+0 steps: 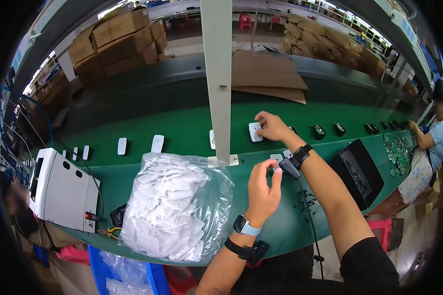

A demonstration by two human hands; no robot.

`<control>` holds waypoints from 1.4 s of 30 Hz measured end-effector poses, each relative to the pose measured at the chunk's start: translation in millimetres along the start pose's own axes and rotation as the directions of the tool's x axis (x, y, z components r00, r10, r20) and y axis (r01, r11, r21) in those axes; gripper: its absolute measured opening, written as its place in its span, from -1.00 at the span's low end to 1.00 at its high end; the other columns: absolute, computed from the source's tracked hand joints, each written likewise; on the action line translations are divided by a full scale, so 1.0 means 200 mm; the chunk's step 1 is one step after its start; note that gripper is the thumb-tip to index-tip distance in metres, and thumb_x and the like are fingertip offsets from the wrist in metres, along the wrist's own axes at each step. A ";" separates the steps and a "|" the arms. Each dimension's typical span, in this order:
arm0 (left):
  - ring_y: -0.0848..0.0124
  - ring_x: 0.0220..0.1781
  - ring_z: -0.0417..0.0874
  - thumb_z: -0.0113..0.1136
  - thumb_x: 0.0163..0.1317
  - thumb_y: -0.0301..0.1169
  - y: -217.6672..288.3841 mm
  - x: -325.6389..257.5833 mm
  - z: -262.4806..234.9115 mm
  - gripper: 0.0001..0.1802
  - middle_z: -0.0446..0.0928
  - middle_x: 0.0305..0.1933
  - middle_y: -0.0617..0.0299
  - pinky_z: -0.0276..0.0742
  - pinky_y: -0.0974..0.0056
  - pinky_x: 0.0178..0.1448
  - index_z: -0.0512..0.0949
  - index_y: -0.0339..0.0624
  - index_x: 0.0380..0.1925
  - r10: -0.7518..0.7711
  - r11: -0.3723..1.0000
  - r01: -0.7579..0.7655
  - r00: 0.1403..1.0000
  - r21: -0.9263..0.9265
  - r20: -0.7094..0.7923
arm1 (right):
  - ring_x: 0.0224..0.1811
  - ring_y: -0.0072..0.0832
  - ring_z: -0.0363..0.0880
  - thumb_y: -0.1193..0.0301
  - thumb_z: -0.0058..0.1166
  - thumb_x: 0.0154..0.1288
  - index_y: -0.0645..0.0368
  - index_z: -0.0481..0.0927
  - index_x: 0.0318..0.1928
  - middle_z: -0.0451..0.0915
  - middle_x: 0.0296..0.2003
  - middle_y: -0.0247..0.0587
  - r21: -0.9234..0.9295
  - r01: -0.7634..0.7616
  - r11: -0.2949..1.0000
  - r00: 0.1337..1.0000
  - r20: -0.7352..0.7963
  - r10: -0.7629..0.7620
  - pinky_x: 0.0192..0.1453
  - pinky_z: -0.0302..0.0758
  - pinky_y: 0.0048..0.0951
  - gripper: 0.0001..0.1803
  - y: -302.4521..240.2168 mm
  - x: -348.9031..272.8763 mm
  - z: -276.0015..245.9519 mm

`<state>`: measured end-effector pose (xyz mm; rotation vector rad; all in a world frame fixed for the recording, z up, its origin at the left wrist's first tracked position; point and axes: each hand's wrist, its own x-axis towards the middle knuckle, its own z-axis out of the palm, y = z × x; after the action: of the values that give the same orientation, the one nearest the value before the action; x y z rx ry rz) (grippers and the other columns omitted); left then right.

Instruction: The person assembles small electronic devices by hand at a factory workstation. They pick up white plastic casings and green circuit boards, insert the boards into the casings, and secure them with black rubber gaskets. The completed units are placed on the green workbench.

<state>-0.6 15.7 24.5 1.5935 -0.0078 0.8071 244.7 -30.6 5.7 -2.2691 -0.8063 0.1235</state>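
My right hand [274,127] reaches over the green belt, its fingers and thumb closed at the edge of a white rounded rectangular plastic cover [254,132]. Nearer to me, my left hand [265,189] is raised over the bench edge. Its thumb and forefinger come together; anything tiny between them cannot be made out. Just beyond those fingertips lie white pieces [276,157], partly hidden by my hand and right wrist. Left of my left hand rests a clear plastic bag [167,206] heaped with flat white covers.
More white covers [122,146] stand along the belt, with open black housings [319,131] farther right. A white upright post [216,73] rises before me. A white machine [66,189] sits left, a black box [358,174] right. A co-worker [430,142] sits beside circuit boards [398,152].
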 end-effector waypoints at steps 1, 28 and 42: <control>0.08 -0.04 0.63 0.19 0.38 -0.45 0.01 0.00 0.00 -0.79 0.62 -0.12 -0.01 0.52 0.12 0.10 0.54 -0.32 -0.05 0.003 1.000 -0.003 1.000 -0.001 -0.004 | -0.14 -0.11 0.73 0.43 0.38 -0.01 0.15 0.64 -0.14 0.72 -0.17 0.00 0.004 0.026 1.000 0.999 -0.041 -0.026 -0.03 0.64 -0.20 -0.64 -0.03 0.00 -0.02; 0.30 -0.37 0.61 0.16 0.03 -0.69 0.02 -0.05 0.04 -0.84 0.59 -0.35 0.11 0.52 0.28 -0.24 0.57 -0.31 -0.35 0.176 0.907 -0.211 0.976 0.365 0.127 | -0.51 -0.56 0.56 0.49 0.24 0.06 0.23 0.71 -0.41 0.63 -0.57 -0.28 0.185 0.032 0.982 0.923 0.372 -0.100 -0.38 0.48 -0.46 -0.93 0.02 -0.92 -0.49; -0.02 -0.28 0.61 0.19 0.15 -0.52 0.45 -0.29 -0.21 -0.91 0.60 -0.33 0.01 0.53 -0.02 -0.18 0.59 -0.27 -0.33 -0.411 0.565 0.106 0.896 0.818 0.168 | -0.38 -0.06 0.68 0.42 0.25 -0.08 0.16 0.70 -0.47 0.69 -0.48 -0.06 -0.174 0.146 0.974 0.895 0.444 -0.055 -0.29 0.56 -0.14 -0.89 0.05 -1.01 -0.43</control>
<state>-105.0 7.1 73.0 2.5127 0.3954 0.2495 114.7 -204.7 35.3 -2.4193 -1.2174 0.5413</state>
